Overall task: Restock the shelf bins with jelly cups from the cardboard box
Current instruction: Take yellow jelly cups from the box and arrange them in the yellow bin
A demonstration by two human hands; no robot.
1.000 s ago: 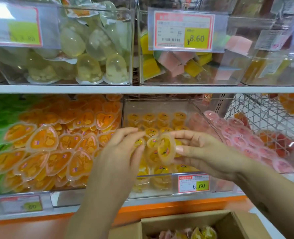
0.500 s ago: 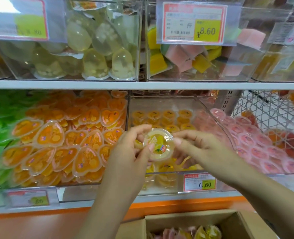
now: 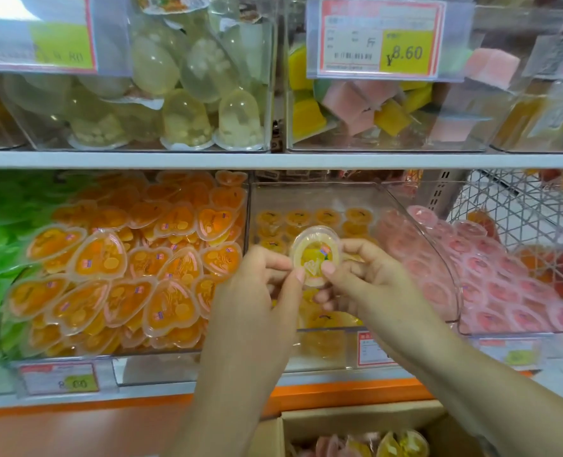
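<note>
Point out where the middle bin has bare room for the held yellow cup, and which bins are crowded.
Bare room: the strip at the back of the middle bin, between its rear wall and the back row of yellow cups. Crowded: the orange heart cups on its left and the pink cups on its right.

cardboard box (image 3: 356,419) cropped at bottom edge, price tag (image 3: 371,350) half hidden

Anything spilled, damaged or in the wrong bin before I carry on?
Nothing stands out. The yellow jelly cup pinched between the left hand and right hand looks intact, and the middle bin behind it holds only yellow cups. No spill shows.
</note>
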